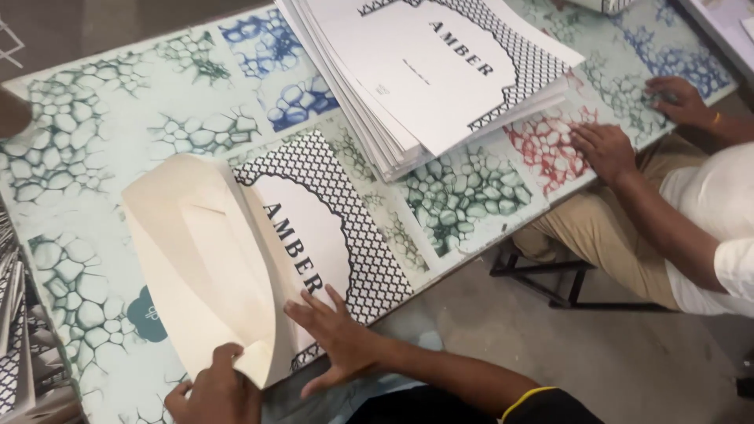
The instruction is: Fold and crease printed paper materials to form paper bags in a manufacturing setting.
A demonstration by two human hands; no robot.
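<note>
While folding at lower left of frame; two hands on printed card
left hand (214,386) pinched cream flap (196,259); right hand (339,338) spread flat on lattice-patterned card (345,228)

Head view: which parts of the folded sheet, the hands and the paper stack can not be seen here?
- Sheet: its left part is hidden under the cream flap folded over it.
- Left hand: its fingertips are hidden behind the flap edge; the wrist is cut off by the bottom edge.
- Right hand: fully seen, flat on the sheet.
- Stack: its top is cut off by the upper edge.
- Small print on the stack: too small.
</note>
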